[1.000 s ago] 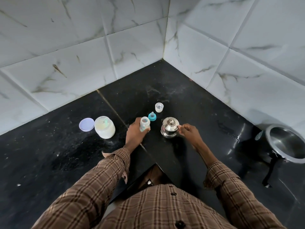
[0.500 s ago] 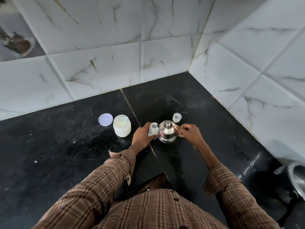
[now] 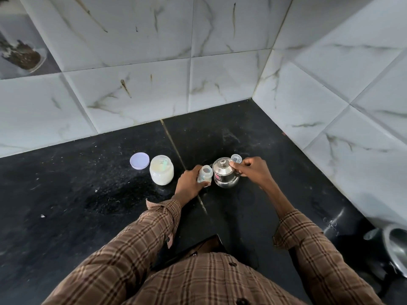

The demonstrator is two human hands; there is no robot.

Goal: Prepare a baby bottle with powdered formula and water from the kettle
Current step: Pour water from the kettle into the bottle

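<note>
A small clear baby bottle (image 3: 205, 174) without its top stands on the black counter (image 3: 88, 194), gripped by my left hand (image 3: 189, 183). Right beside it is a small steel kettle (image 3: 225, 176) with its lid on. My right hand (image 3: 253, 171) holds the kettle at its handle side, fingers near the lid. An open jar of white formula powder (image 3: 161, 172) with a scoop inside stands to the left. Its lilac lid (image 3: 139, 160) lies flat beside it. A clear bottle cap (image 3: 236, 158) sits behind the kettle. The blue nipple ring is hidden.
White marble-look tiled walls meet in a corner behind the counter. A steel vessel (image 3: 396, 249) sits at the right edge. A seam (image 3: 176, 148) runs across the counter toward me. My plaid sleeves fill the foreground.
The kettle has come left to sit right against the bottle and now hides the blue nipple ring. The camera has tilted up and turned left. Both hands keep their grips.
</note>
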